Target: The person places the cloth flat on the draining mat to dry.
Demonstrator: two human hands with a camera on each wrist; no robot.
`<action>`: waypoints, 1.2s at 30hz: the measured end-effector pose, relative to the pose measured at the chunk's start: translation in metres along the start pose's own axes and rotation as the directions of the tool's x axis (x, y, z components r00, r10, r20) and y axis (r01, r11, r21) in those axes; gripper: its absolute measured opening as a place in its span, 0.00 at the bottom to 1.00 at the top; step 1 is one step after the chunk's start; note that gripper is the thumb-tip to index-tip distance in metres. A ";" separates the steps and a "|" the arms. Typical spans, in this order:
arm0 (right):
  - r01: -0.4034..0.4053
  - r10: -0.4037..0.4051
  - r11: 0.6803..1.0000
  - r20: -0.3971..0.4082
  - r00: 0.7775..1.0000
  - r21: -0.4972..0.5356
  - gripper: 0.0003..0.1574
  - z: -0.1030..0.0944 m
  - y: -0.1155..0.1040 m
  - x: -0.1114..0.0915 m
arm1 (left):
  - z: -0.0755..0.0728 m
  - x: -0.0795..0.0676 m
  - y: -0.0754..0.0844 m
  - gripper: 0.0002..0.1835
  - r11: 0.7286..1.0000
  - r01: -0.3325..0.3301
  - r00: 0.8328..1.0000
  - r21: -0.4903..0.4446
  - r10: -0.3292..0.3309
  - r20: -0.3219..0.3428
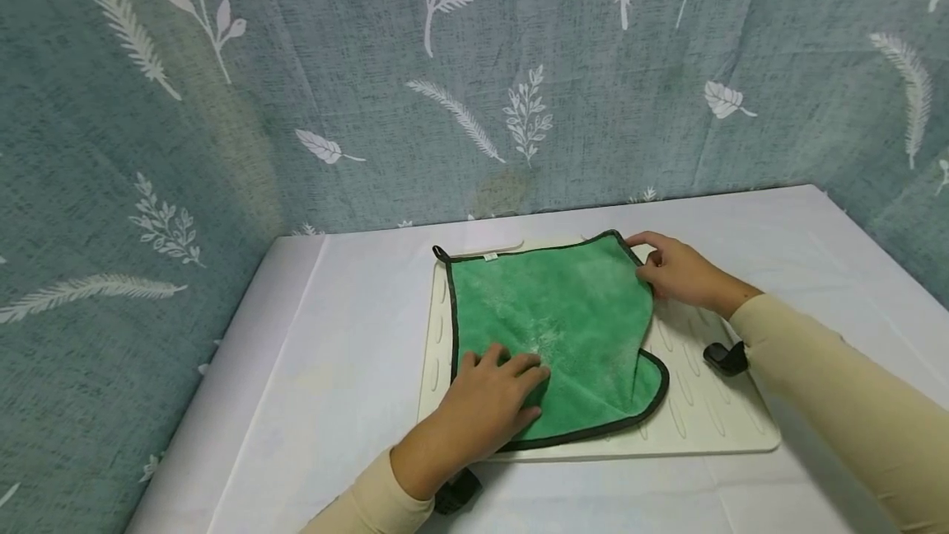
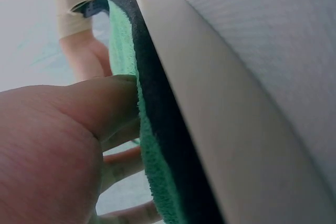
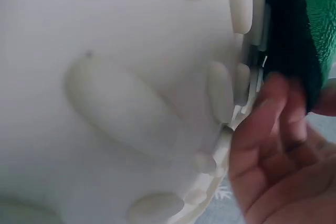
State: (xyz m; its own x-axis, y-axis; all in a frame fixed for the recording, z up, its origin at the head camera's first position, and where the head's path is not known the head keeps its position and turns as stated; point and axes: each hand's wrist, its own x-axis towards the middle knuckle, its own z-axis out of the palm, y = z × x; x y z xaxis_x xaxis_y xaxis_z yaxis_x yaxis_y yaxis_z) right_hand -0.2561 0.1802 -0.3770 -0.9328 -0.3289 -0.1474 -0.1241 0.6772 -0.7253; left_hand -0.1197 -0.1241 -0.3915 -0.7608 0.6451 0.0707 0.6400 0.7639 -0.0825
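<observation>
A green microfiber cloth point(image 1: 556, 320) with a dark border and a small corner loop lies over a cream ridged mat point(image 1: 712, 427). Its lower right corner is folded out of square. My left hand point(image 1: 485, 402) rests on the cloth's lower left part, fingers spread over the pile. In the left wrist view its thumb point(image 2: 113, 98) lies against the cloth near the dark edge. At the cloth's upper right edge, my right hand point(image 1: 682, 270) pinches the border between thumb and fingers. The right wrist view shows fingers point(image 3: 268, 103) under the dark binding point(image 3: 291, 40).
Mat and cloth sit on a table covered by a white sheet point(image 1: 341, 369). Blue-grey fabric point(image 1: 474, 105) with white leaf prints hangs behind and at both sides. A black strap piece point(image 1: 725, 358) juts from my right wrist, above the mat.
</observation>
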 end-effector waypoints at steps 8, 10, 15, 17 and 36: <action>-0.041 0.016 0.978 -0.122 0.992 -0.205 0.31 -0.001 -0.002 -0.009 | 0.000 -0.001 -0.001 0.25 1.000 0.001 1.000 -0.009 -0.001 -0.002; -0.027 -0.013 0.966 -0.152 0.988 -0.259 0.28 0.000 -0.004 -0.013 | 0.000 -0.001 -0.001 0.25 1.000 0.002 1.000 -0.012 -0.002 0.000; 0.029 -0.095 0.938 -0.175 0.980 -0.347 0.15 0.005 -0.006 -0.029 | 0.000 0.000 0.000 0.25 1.000 0.001 1.000 -0.006 -0.001 0.004; 0.052 -0.120 0.931 -0.168 0.978 -0.360 0.11 0.009 -0.007 -0.037 | 0.000 0.000 0.000 0.25 1.000 0.001 1.000 -0.003 -0.001 0.007; 0.126 -0.108 0.959 0.084 0.991 -0.252 0.07 0.038 -0.013 -0.092 | 0.000 0.000 0.001 0.26 1.000 0.013 1.000 -0.010 -0.013 0.024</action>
State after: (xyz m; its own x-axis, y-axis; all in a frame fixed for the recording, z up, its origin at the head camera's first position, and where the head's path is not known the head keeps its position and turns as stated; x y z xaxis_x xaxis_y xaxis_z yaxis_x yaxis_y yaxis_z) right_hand -0.1560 0.1770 -0.3798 -0.8820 -0.4545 -0.1242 -0.3222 0.7741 -0.5449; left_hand -0.1186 -0.1234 -0.3913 -0.7712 0.6348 0.0477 0.6312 0.7722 -0.0721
